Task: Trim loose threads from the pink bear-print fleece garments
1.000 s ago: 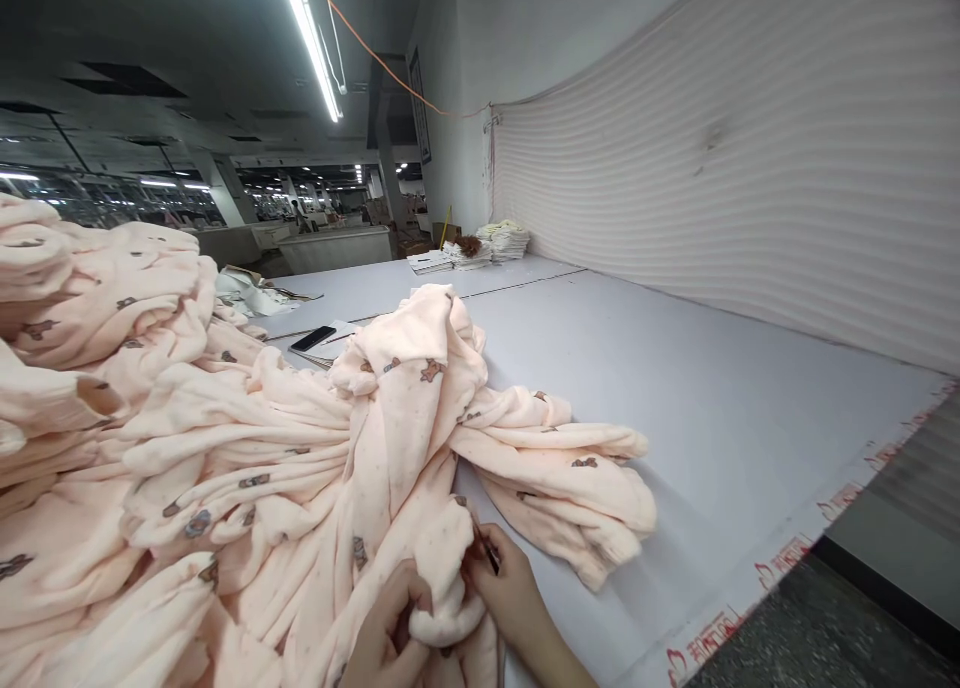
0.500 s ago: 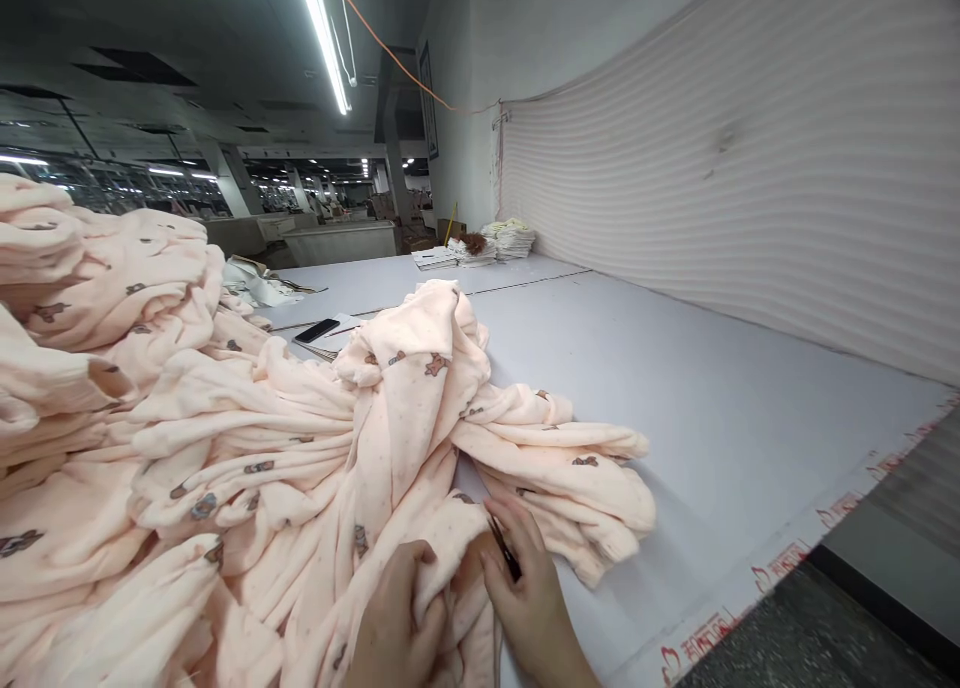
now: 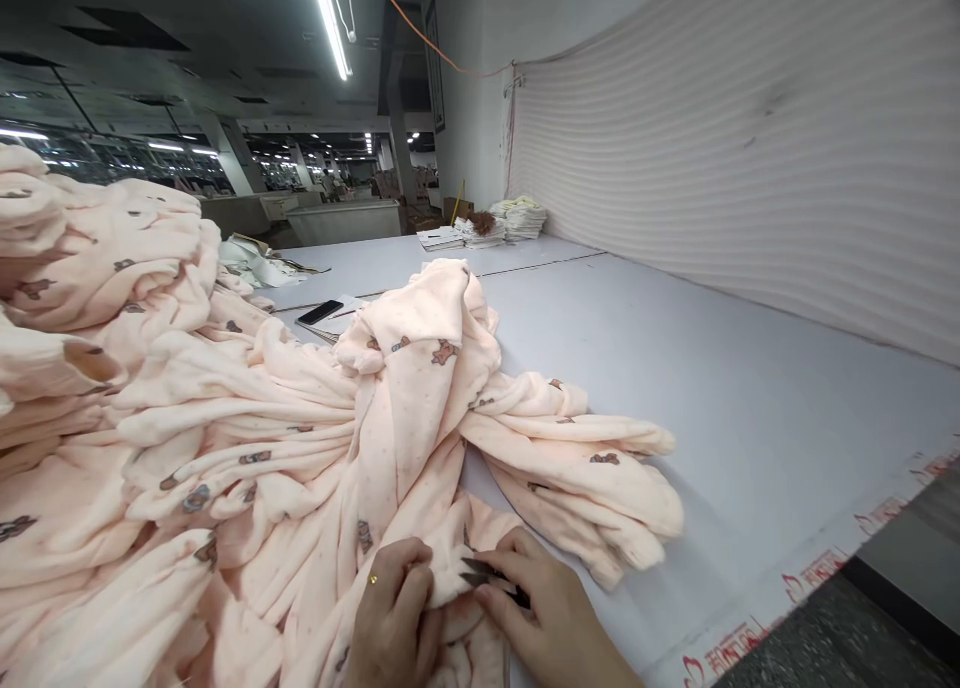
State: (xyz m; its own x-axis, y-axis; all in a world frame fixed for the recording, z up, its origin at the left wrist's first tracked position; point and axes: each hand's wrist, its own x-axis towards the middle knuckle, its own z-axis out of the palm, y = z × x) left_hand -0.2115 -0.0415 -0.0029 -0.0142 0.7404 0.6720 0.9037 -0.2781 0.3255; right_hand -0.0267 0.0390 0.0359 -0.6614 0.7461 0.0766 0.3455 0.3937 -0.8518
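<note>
Over the smooth pale-grey tabletop [image 3: 750, 378], the left hand [image 3: 394, 608] pinched a peach-pink printed plush garment [image 3: 448, 576] in its fingers; the right hand [image 3: 536, 598] gripped black pointed snips [image 3: 475, 572]. Bunched folds near the blades risked nicked fabric.

The fingers [image 3: 525, 565] of the right hand [image 3: 551, 613] hide most of the dark tool [image 3: 472, 574]; only tips and a bit of handle show. The left hand [image 3: 394, 608] covers part of the pink cloth [image 3: 448, 573] it grips, its wrist falling below the bottom edge. The left edge crops the heap of garments [image 3: 127, 238]. Red lettering [image 3: 735, 650] on the desk [image 3: 750, 368] is too blurred to read; the far hall [image 3: 300, 168] is dim
</note>
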